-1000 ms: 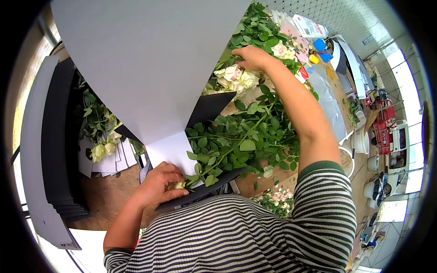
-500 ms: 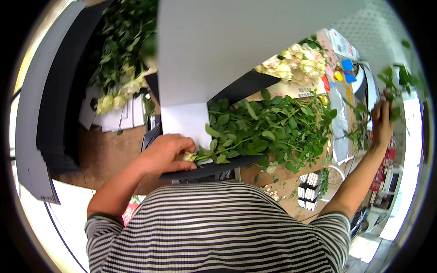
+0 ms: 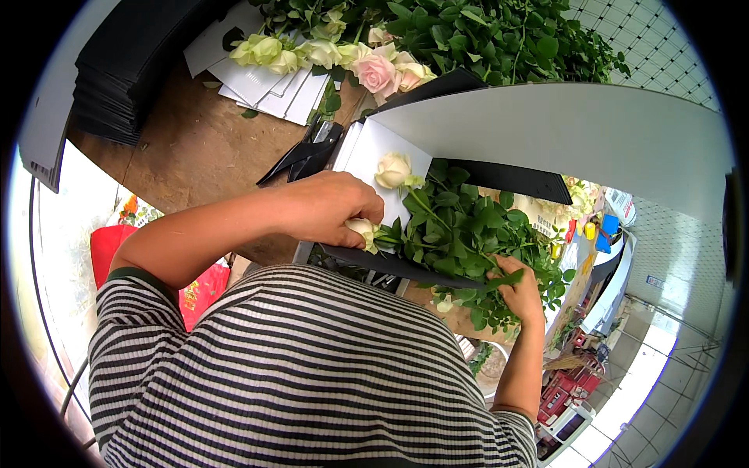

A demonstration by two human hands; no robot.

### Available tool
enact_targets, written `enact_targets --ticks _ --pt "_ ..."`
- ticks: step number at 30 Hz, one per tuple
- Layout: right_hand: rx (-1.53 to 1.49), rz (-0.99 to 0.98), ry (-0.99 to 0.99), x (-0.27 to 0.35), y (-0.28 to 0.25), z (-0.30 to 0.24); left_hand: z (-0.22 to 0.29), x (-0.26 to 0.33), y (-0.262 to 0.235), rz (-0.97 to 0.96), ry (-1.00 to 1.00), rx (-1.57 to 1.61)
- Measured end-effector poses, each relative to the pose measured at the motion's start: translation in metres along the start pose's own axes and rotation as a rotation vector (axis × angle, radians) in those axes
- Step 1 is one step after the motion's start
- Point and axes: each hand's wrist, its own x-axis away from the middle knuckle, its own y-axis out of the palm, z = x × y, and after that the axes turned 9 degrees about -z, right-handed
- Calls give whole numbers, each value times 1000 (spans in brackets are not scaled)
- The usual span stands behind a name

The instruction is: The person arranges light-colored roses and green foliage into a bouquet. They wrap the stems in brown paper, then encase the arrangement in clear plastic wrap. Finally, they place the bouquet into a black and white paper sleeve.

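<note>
Head view: left hand (image 3: pixel 331 209) pinches a cream rose head (image 3: pixel 363 232) at the brown wooden bench (image 3: pixel 183 132)'s near edge; right hand (image 3: pixel 515 288), fingers curled round green leafy stems (image 3: pixel 460 234). Tall pale-grey board (image 3: pixel 608 125) behind (hides bench beyond); black card stack (image 3: pixel 117 93), bench's left edge.

A pale cream rose (image 3: pixel 392 169) lies on a white board (image 3: pixel 370 147), its leafy green stem slanting rightward. Just below sits a second cream rose (image 3: pixel 363 232), partly covered.
</note>
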Motion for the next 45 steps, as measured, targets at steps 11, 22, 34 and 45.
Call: enact_targets --ticks 11,22,34,45 --pt "145 -355 -228 -53 -67 -95 0 14 -6 -23 -22 -75" --pt "81 133 -602 -89 -23 -147 1 15 -10 -49 -77 -8" --pt "2 -189 -334 -30 -50 -91 -1 14 1 24 -26 -110" --pt "242 -37 -279 -36 -65 -111 1 16 -6 -46 -89 -15"
